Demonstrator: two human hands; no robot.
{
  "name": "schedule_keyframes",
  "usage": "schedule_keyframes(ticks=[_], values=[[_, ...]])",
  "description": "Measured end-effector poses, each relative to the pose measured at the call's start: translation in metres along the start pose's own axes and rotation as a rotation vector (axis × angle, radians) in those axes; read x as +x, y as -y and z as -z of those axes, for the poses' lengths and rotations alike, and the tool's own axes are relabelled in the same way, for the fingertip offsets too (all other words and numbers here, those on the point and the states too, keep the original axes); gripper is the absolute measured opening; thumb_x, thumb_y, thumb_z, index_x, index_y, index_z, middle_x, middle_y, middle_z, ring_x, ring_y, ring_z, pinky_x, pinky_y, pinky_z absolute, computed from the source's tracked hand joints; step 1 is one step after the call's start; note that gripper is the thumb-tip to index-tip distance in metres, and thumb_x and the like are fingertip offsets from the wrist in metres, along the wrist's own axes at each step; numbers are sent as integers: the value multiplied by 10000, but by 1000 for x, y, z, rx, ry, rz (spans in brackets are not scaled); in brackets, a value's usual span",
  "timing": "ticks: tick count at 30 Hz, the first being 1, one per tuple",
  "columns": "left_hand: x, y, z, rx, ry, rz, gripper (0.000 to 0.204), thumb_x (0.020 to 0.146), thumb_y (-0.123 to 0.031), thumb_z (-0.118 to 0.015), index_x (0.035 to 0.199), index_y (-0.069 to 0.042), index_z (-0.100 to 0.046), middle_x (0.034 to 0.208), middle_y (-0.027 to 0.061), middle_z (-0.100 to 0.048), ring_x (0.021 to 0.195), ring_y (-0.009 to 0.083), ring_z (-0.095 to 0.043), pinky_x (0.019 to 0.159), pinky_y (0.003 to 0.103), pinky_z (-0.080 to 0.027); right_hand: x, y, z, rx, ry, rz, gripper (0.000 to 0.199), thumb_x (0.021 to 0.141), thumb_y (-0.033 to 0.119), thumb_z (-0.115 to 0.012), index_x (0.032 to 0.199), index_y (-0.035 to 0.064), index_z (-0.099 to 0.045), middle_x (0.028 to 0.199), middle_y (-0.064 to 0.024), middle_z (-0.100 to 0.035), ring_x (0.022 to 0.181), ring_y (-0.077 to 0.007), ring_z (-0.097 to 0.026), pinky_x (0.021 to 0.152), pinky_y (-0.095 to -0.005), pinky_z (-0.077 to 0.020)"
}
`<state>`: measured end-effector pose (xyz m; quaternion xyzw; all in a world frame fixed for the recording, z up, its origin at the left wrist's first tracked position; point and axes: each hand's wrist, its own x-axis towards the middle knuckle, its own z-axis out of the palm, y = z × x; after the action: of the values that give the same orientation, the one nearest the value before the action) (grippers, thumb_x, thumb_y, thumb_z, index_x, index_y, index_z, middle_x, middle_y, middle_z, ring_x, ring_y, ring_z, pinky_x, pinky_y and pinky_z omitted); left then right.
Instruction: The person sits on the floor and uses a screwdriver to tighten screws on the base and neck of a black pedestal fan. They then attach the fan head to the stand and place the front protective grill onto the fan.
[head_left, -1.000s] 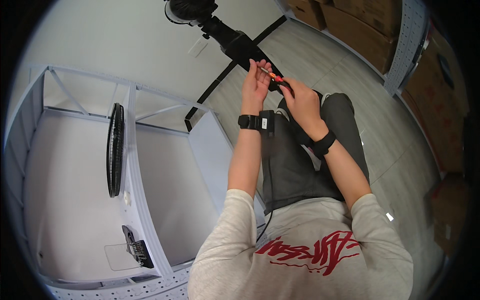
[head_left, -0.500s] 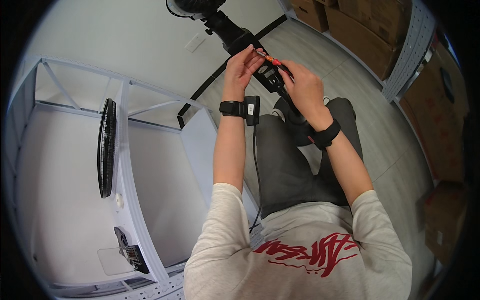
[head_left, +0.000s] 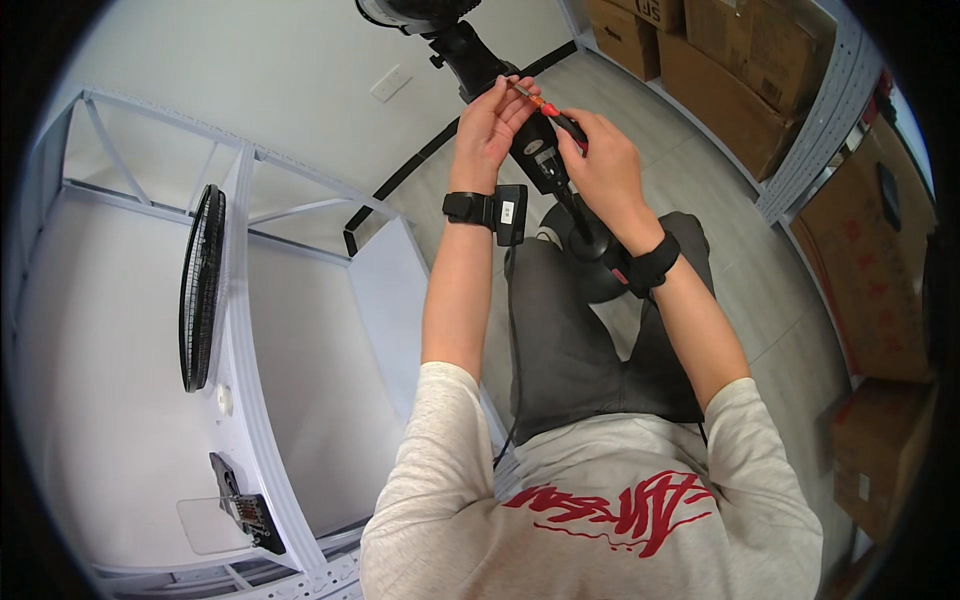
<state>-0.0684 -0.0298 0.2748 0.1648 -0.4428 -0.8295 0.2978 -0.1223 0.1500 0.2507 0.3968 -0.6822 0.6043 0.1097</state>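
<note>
Two hands meet high over the person's lap: the right hand [head_left: 600,160] has its fingers [head_left: 578,128] closed around the red-and-black handle of a screwdriver [head_left: 540,103], while the left hand [head_left: 490,125] curls its fingers against the slim metal shaft near the tip, pinching it. Both press against the black neck of a fan stand [head_left: 540,165], whose pole runs down between the knees to a rounded base just above the grey trousers. Each wrist wears a black band. To the left stands a white desk [head_left: 100,400] carrying a black fan grille [head_left: 200,290] on edge, a small black part [head_left: 245,510] and a clear sheet. Cardboard boxes [head_left: 740,50] sit on metal shelving at the right.
</note>
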Motion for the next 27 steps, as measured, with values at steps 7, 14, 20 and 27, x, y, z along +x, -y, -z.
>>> schedule_keyframes(ticks=[7, 14, 20, 27], values=[[-3, -2, 1, -27, 33, -23, 221, 1007, -67, -494, 1134, 93, -577, 1137, 228, -663, 1054, 312, -677, 942, 404, -578, 17, 8, -5, -68, 7, 95, 209, 898, 139, -639, 1076, 33, -668, 905, -173, -664, 801, -386, -648, 684, -456, -522], [-17, -14, 18, 552, -246, -149, 351, 905, -225, -692, 1114, 46, -615, 1122, 176, -675, 956, 237, -670, 812, 305, -545, 30, 8, -10, -155, 22, 156, 187, 906, 141, -634, 1054, 28, -659, 946, -159, -637, 773, -387, -650, 674, -464, -532], [5, -17, 56, 1174, -396, -800, 703, 683, -319, -858, 1197, 60, -563, 1068, 163, -670, 942, 252, -651, 842, 366, -528, 36, 32, -15, -219, 69, 189, 150, 910, 132, -630, 998, 11, -643, 976, -155, -587, 752, -380, -655, 656, -467, -542], [19, -23, 42, 1097, -191, -582, 875, 673, -360, -881, 1334, 54, -484, 1157, 187, -665, 1043, 273, -660, 909, 355, -517, 42, 39, -23, -322, 69, 207, 191, 913, 149, -647, 1079, 54, -646, 1001, -155, -627, 763, -375, -654, 655, -459, -530]])
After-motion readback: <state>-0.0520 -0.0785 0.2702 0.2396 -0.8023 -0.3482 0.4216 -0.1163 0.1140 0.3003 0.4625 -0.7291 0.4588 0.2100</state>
